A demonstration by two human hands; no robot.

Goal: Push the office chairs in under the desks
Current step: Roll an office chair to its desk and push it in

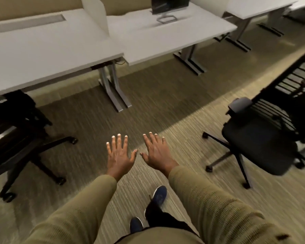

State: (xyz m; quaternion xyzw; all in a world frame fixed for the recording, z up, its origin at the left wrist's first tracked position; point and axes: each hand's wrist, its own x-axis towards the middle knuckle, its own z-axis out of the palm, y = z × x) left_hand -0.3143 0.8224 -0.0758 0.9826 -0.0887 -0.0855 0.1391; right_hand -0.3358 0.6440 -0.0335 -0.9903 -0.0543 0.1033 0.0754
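Observation:
My left hand (119, 154) and my right hand (157, 152) are stretched out side by side over the carpet, palms down, fingers spread, holding nothing. A black office chair (264, 138) with a slatted back and grey armrest stands out on the carpet at the right, well away from the white desk (165, 41) behind it. Another black chair (21, 138) stands at the left, its top partly under the front edge of the left white desk (42, 50). Neither hand touches a chair.
A monitor (167, 6) stands on the middle desk, with a white divider panel (95, 13) between the two desks. Grey metal desk legs (113, 88) reach onto the carpet. More desks (257, 7) stand at the far right. My feet (158, 196) are below my hands.

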